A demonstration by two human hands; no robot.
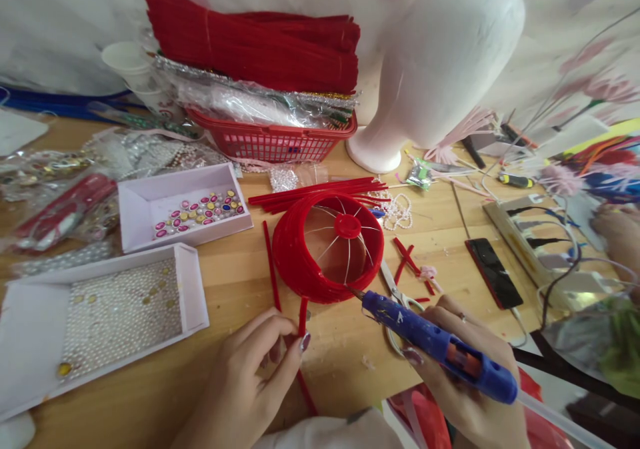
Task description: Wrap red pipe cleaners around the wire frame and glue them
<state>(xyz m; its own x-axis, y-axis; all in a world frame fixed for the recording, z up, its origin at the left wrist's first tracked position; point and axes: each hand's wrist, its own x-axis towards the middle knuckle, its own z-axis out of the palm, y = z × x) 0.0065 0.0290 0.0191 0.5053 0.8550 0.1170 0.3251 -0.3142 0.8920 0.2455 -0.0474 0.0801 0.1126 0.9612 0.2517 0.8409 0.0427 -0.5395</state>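
A round red frame [295, 249], wrapped in fuzzy strips with thin wires meeting at a red disc [347, 226], sits on the wooden table. My left hand [255, 369] is closed, pinching a red pipe cleaner [303, 317] just in front of the frame. Another red pipe cleaner [272, 265] lies beside the frame's left side. In my right hand [465, 375] is a blue glue gun [425, 335], with a glue stick out of its back end. Its nozzle is at the frame's lower right rim; whether they touch I cannot tell. Scissors [397, 295] lie partly behind the gun.
White boxes of gems [127, 215] and pearls [193, 289] stand at left. Behind are a red basket [280, 143] with pipe cleaner bundles and a white foam head [445, 69]. A phone [493, 272] and power strip [517, 242] lie right, near another person's arm [620, 235].
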